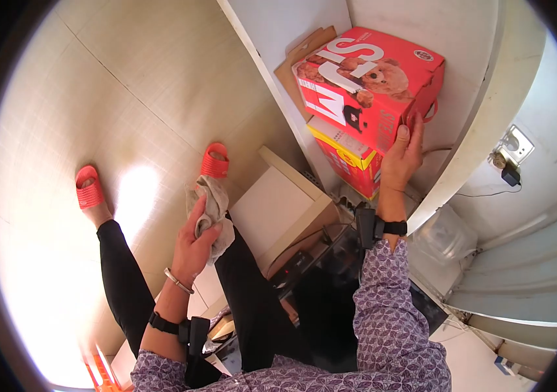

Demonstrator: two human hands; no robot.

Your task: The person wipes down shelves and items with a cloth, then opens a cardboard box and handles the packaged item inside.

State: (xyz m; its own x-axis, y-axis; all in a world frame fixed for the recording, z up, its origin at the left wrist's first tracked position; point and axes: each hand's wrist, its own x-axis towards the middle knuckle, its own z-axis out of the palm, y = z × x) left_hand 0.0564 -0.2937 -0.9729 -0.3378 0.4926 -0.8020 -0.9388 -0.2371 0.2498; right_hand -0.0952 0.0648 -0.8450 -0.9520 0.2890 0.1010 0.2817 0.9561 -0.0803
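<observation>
The right hand (402,157) sits at the near lower corner of a red teddy-bear-print gift carton (383,75), thumb against the printed face and fingers reaching round the edge; whether they grip firmly or merely press, I cannot tell. The carton is inside a white cabinet (468,39), over a red-and-yellow carton (344,160), though how much weight the lower one bears is unclear. The left hand (197,248) has its fingers closed around a crumpled cloth (212,206), out over the floor and well apart from the cartons.

To steady the carton well, I would spread the fingers flat along the side and press evenly, since thin board probably dents at a corner. A level push or pull seems safest, so the lower carton does not slide. The cloth is best bunched inside the palm (a trailing end could snag).

The gift carton is a boxy block of smooth, printed cardboard with crisp folds and a red loop handle (431,112) at its side. Plain brown cardboard (297,68) stands behind it, matte and flat. The cloth looks soft, greyish and limp, falling in loose folds, while the cabinet's panels are smooth and pale.
</observation>
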